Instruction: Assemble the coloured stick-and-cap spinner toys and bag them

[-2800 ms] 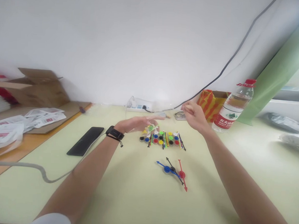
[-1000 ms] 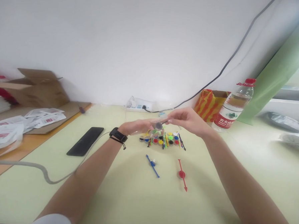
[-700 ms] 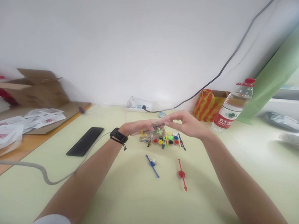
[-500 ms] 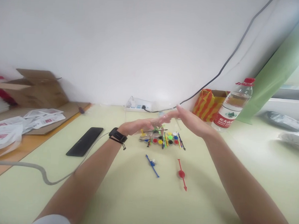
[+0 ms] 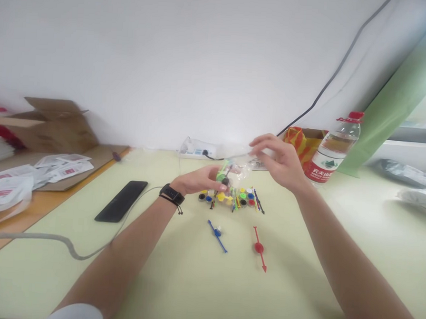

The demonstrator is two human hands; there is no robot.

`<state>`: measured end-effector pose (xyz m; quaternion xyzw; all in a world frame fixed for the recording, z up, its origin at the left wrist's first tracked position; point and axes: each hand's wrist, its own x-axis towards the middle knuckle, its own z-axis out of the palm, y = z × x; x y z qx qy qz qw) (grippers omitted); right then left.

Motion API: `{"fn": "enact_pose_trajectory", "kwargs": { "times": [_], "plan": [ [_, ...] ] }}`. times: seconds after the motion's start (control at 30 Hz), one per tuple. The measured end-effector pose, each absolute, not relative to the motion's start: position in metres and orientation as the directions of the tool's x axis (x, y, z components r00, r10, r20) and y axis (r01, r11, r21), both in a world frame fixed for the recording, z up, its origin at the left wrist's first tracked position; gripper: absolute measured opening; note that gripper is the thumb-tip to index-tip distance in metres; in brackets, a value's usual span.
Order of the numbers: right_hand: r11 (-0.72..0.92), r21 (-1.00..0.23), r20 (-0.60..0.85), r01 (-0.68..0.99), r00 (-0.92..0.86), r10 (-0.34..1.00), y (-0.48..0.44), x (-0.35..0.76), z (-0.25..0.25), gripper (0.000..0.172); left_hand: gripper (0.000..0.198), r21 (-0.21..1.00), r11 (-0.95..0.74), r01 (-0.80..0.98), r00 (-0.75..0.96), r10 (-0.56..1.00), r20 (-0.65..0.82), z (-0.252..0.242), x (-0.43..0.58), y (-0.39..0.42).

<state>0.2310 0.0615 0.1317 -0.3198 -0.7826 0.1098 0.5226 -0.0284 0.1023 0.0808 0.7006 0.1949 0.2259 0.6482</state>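
Note:
My left hand (image 5: pixel 201 179) is closed on a clear plastic bag (image 5: pixel 241 174) that holds small green and black plastic pieces. At the bag's upper right edge, the bent fingers of my right hand (image 5: pixel 280 163) pinch the thin film; their tips are partly blurred. Below the bag lie several coloured round discs (image 5: pixel 243 202) and thin arrow pointers, grouped in rows on the table. Closer to me are a blue arrow spinner (image 5: pixel 216 233) with a whitish piece at its middle, and a red arrow spinner (image 5: pixel 259 248) with a round red centre.
A black phone-like slab (image 5: pixel 121 201) and a grey cable (image 5: pixel 62 240) lie on the left. Behind them stands an open cardboard box (image 5: pixel 60 130) beside white packets (image 5: pixel 60 168). A power strip (image 5: pixel 197 150) sits by the wall. On the right are a water bottle (image 5: pixel 329 156) and a red-yellow bag (image 5: pixel 295 137).
My hands have moved apart, the right one rising and shifting rightward. The clear bag with green pieces now shows plainly between them. Both spinners stay where they were.

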Motion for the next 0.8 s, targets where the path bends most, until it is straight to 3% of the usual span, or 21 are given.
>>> {"fn": "enact_pose_trajectory", "kwargs": {
  "times": [0.07, 0.13, 0.27, 0.33, 0.43, 0.5, 0.6, 0.67, 0.8],
  "plan": [
    [0.697, -0.559, 0.721, 0.449, -0.152, 0.676, 0.067, 0.235, 0.128, 0.021, 0.052, 0.987, -0.136, -0.088, 0.684, 0.711, 0.159, 0.082, -0.027, 0.104],
    [0.574, -0.648, 0.596, 0.501, -0.137, 0.791, 0.072, 0.238, 0.121, 0.024, 0.043, 0.964, -0.169, -0.207, 0.503, 0.826, 0.253, 0.085, -0.024, 0.105],
    [0.395, -0.716, 0.317, 0.576, -0.236, 0.919, 0.079, 0.233, 0.109, 0.038, 0.046, 0.945, -0.149, -0.291, 0.309, 0.92, 0.241, 0.088, -0.012, 0.103],
    [0.409, -0.656, 0.259, 0.634, -0.321, 0.911, 0.075, 0.223, 0.105, 0.025, 0.048, 0.937, -0.176, -0.302, 0.249, 0.934, 0.256, 0.09, -0.006, 0.102],
    [0.527, -0.586, 0.057, 0.616, -0.617, 0.785, 0.058, 0.196, 0.096, 0.014, 0.05, 0.914, -0.263, -0.31, 0.193, 0.924, 0.331, 0.095, 0.001, 0.097],
    [0.591, -0.537, -0.009, 0.602, -0.704, 0.71, 0.041, 0.173, 0.084, 0.016, 0.055, 0.909, -0.313, -0.275, 0.174, 0.914, 0.368, 0.099, 0.004, 0.091],
    [0.625, -0.402, -0.097, 0.669, -0.71, 0.697, 0.018, 0.143, 0.062, 0.032, 0.06, 0.908, -0.388, -0.161, 0.192, 0.89, 0.414, 0.103, 0.008, 0.081],
    [0.644, -0.351, -0.137, 0.68, -0.717, 0.683, 0.012, 0.133, 0.051, 0.032, 0.06, 0.897, -0.424, -0.123, 0.205, 0.874, 0.441, 0.105, 0.01, 0.076],
    [0.63, -0.463, -0.119, 0.623, -0.748, 0.653, 0.02, 0.139, 0.049, 0.03, 0.053, 0.879, -0.45, -0.159, 0.184, 0.861, 0.474, 0.107, 0.012, 0.074]
  ]
}}
